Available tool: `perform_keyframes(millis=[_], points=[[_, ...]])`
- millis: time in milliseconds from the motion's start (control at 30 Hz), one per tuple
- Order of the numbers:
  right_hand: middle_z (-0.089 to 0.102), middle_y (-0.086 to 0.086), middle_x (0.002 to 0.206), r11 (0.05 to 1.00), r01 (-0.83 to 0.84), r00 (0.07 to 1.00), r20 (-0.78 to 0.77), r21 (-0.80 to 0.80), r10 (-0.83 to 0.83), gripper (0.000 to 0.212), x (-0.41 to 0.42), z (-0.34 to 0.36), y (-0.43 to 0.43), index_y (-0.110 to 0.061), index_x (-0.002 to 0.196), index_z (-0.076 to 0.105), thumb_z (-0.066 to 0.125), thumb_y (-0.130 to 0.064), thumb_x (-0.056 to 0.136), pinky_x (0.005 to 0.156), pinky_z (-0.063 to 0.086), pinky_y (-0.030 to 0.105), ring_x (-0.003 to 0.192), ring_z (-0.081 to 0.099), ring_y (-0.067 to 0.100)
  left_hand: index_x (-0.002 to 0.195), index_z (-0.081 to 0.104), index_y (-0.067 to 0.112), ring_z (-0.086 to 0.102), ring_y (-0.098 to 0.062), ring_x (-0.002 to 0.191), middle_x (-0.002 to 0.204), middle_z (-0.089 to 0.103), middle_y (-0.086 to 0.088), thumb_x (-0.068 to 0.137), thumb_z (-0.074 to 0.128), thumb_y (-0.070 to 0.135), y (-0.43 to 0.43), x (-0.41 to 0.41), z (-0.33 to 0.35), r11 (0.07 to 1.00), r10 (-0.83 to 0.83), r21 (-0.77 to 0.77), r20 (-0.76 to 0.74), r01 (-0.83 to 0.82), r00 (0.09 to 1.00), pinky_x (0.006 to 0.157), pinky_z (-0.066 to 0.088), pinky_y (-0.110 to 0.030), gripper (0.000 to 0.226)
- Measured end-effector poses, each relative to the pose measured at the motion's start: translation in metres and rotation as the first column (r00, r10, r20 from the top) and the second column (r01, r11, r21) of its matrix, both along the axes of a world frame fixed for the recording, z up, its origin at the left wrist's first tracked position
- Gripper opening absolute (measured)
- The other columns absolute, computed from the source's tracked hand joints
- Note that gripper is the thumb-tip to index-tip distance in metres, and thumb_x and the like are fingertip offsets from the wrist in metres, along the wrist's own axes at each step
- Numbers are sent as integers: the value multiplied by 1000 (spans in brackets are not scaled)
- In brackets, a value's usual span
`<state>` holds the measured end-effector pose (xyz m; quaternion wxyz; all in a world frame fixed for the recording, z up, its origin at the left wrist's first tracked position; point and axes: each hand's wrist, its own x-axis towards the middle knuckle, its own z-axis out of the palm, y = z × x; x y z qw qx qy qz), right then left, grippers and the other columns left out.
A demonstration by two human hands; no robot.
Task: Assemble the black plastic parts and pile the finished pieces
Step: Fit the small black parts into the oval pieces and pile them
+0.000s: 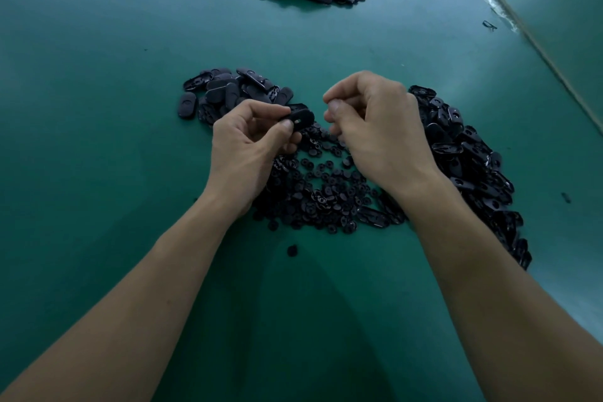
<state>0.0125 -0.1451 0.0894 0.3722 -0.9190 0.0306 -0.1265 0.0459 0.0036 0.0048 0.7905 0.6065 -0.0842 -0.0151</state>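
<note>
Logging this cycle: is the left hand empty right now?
No, the left hand pinches a black oval part between thumb and fingers, above the heap of small round pieces.

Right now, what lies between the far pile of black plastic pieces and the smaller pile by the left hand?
Bare green tabletop, as the head view shows.

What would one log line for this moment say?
left hand: pinches oval part | right hand: curled, contents hidden | small round parts: heaped under hands
</note>
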Motion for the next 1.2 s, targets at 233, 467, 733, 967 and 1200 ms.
perform_keyframes(millis=[233, 467, 733, 967, 1200], points=[[66, -19, 79, 997, -71, 997, -19, -26, 71, 11, -1, 4, 7, -24, 95, 75, 67, -16, 94, 70, 45, 6, 74, 61, -7, 96, 66, 6, 73, -21, 74, 77, 73, -6, 91, 67, -1, 1, -1, 0, 1000, 0, 12, -5, 0, 1000, 69, 57, -27, 8], [60, -15, 77, 997, -77, 995, -73, -27, 75, 13, -2, 2, 8, -22, 104, 70, 58, -16, 99, 66, 43, 7, 71, 56, -5, 95, 65, 7, 72, -18, 73, 79, 72, -7, 92, 66, -3, 0, -2, 2, 1000, -1, 26, -9, 1, 1000, 68, 56, -25, 9], [66, -14, 78, 998, -55, 996, -74, -40, 52, 11, -2, 2, 6, -23, 95, 71, 64, -15, 96, 71, 50, 12, 75, 62, -2, 97, 66, 5, 73, -19, 74, 78, 73, -4, 92, 66, -1, 0, -2, 3, 999, -6, 36, 0, 6, 1000, 69, 57, -26, 9], [67, -12, 78, 996, -81, 989, -125, -34, 76, 23, -3, -1, 10, -22, 113, 74, 63, -12, 96, 65, 44, 4, 72, 62, -2, 95, 66, 8, 72, -17, 72, 76, 75, -2, 90, 67, -4, 1, -1, 0, 999, -20, 49, 18, 19, 1000, 67, 56, -24, 13], [70, -9, 76, 999, -20, 996, -85, -41, 16, 10, -2, -8, 14, -20, 90, 74, 70, -11, 90, 67, 50, 6, 71, 65, -2, 89, 69, 10, 71, -13, 68, 78, 76, -4, 88, 70, -5, 1, -3, 3, 996, -57, 71, 40, 55, 998, 65, 55, -23, 16]])
